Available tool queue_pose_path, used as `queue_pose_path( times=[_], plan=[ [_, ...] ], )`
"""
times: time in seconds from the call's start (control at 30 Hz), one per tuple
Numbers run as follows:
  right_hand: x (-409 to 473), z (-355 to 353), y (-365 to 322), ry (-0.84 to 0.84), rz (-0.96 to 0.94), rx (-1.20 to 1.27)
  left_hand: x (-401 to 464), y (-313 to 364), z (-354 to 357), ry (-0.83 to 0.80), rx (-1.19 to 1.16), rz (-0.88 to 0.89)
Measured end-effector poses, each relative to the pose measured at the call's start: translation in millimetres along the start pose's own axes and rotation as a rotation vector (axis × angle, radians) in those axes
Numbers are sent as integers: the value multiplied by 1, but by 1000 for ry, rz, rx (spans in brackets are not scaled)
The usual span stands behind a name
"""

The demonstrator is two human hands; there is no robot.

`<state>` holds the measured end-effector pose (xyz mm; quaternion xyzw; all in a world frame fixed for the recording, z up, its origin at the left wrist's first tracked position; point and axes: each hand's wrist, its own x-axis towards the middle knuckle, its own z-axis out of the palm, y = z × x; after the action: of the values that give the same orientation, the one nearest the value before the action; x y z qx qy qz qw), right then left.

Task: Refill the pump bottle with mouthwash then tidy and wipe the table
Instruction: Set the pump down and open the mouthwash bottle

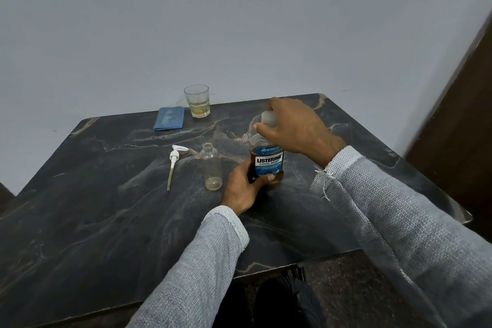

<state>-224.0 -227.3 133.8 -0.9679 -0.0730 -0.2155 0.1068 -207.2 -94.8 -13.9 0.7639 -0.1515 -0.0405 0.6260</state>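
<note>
A mouthwash bottle (pixel 267 161) with a blue label and amber liquid stands upright on the dark marble table (pixel 106 221). My left hand (pixel 246 189) grips its base. My right hand (pixel 298 128) is curled over its white cap (pixel 269 118). Just left of it stands a small clear pump bottle (pixel 211 168), open at the top, with a trace of yellowish liquid at the bottom. The white pump head (pixel 174 160) with its dip tube lies flat on the table further left.
A glass (pixel 197 100) with a little yellowish liquid stands at the table's far edge. A folded blue cloth (pixel 169 118) lies beside it on the left. A grey wall rises behind the table. A dark door frame (pixel 458 114) is at right.
</note>
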Motion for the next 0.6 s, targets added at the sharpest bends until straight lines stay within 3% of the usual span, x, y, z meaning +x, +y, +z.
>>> queue_pose_path(
  times=[0.33, 0.6],
  plan=[
    [3, -16, 4, -85, -11, 418, 2, -2, -1, -3, 38, 8],
    [-4, -18, 52, 186, 218, 887, 4, -7, 1, 6, 64, 38]
  ],
)
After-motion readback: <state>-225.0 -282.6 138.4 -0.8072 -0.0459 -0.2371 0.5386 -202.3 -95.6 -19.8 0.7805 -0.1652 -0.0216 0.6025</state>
